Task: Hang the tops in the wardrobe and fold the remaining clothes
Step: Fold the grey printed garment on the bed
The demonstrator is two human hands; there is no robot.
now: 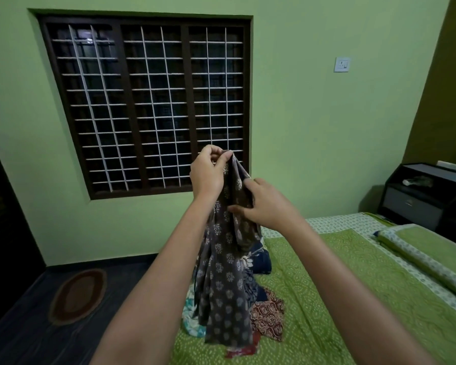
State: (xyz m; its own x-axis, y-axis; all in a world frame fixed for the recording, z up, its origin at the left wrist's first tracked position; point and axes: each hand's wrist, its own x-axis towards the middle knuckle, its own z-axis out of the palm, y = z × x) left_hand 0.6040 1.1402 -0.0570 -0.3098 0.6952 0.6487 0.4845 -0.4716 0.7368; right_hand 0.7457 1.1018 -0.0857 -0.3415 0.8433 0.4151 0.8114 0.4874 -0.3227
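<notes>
the grey floral-print garment hangs lifted over the near left edge of the bed, its hem trailing onto the pile of clothes below. the left hand pinches its top edge tight, fingers curled; the right hand grips the cloth just lower, thumb underneath. i'd worry the slack fabric slips from that small pinch, or the hem drags the maroon and teal pieces off onto the floor. far right, an open-fronted bedside cabinet has something small on its shelf, too dim to name.
</notes>
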